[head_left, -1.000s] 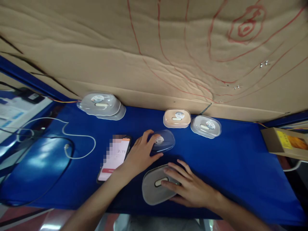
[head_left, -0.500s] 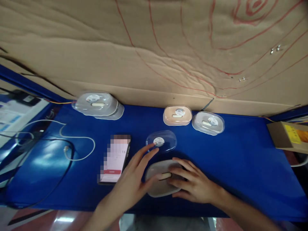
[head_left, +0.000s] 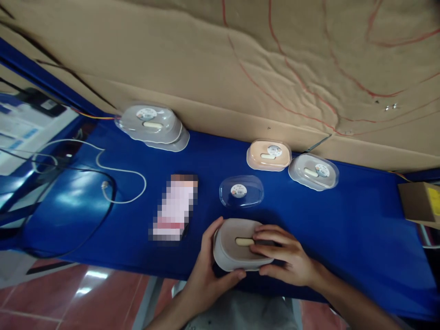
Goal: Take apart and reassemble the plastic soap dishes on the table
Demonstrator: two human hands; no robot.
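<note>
A grey rounded plastic box (head_left: 227, 238) with a cream oblong piece (head_left: 244, 241) on top sits at the table's near edge, below the middle of the view. My left hand (head_left: 208, 270) wraps its left end, the thumb along the near side and fingers behind. Over the right end lies my right hand (head_left: 288, 256), fingers on the top by the cream piece and thumb low at the near side. Just behind the box rests a clear plastic cover (head_left: 252, 190) with a round label (head_left: 238, 191), touched by neither hand.
A peach box (head_left: 256, 158) and another grey box (head_left: 302, 169), both under clear covers, stand at the back right. Stacked grey boxes (head_left: 147, 130) are at the back left. A phone (head_left: 175, 206), a white cable (head_left: 142, 176) and a cardboard box (head_left: 415, 201) also lie on the blue table (head_left: 192, 156).
My left hand has left the clear cover and come down around the left end of the grey box. My right hand stays on the box. The camera view has shifted.
</note>
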